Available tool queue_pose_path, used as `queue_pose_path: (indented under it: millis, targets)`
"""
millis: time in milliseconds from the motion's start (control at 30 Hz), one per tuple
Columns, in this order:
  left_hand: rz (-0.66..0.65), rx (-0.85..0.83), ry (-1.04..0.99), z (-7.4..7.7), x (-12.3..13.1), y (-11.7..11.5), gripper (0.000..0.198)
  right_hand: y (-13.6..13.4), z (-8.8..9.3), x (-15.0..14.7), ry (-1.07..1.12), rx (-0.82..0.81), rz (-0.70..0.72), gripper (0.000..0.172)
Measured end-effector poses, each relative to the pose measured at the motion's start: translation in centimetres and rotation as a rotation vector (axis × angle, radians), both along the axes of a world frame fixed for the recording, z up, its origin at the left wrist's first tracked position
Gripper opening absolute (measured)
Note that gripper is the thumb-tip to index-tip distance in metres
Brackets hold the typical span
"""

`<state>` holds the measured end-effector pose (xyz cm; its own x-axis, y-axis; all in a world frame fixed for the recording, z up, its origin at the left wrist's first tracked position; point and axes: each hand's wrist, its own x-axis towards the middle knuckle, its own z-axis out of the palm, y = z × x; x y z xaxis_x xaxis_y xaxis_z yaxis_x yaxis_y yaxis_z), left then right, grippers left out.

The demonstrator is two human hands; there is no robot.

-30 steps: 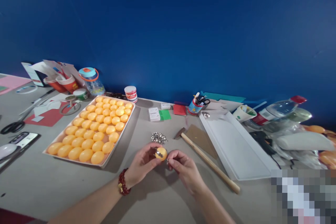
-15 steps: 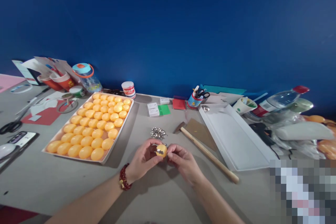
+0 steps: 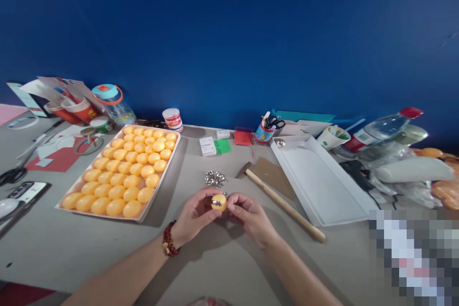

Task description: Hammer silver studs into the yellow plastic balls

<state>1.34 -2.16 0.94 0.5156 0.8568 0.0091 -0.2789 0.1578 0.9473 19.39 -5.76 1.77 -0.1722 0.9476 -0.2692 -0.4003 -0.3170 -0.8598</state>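
My left hand (image 3: 196,215), with a dark red bead bracelet at the wrist, is closed around an orange table tennis ball (image 3: 219,202). A band of small shiny metal pieces (image 3: 217,203) shows on the ball's front. Close against the ball's right side, my right hand (image 3: 249,215) is pinched; whatever sits between its fingertips is too small to make out. Just beyond the hands lies a heap of small silver metal pieces (image 3: 215,179). To the left, a shallow white box (image 3: 141,217) holds rows of similar orange balls (image 3: 125,167).
A hammer (image 3: 287,203) with a wooden handle lies to the right, partly over a brown board (image 3: 274,177). Beyond it is a long white tray (image 3: 328,186) with a small metal piece (image 3: 280,143). Small white boxes (image 3: 208,147), a pen cup (image 3: 264,132) and a plastic bottle (image 3: 383,131) stand farther back.
The view has shifted slightly. Both hands stay together at the ball, with the right fingertips still against its right side.
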Motion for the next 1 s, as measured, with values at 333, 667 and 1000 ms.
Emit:
queue_pose_path:
  millis: [333,667,1000]
  targets:
    - [0.088,0.346,0.097,-0.4,-0.5,0.3,0.030,0.0,-0.3,0.0,-0.125,0.072,0.023,0.028]
    - [0.163,0.163,0.197,0.0,-0.3,0.0,0.032,1.4,-1.9,2.8,-1.229,0.479,-0.102,0.018]
    - [0.013,0.327,0.295,0.3,-0.3,-0.1,0.030,1.9,-1.2,4.9,-1.534,0.682,-0.235,0.024]
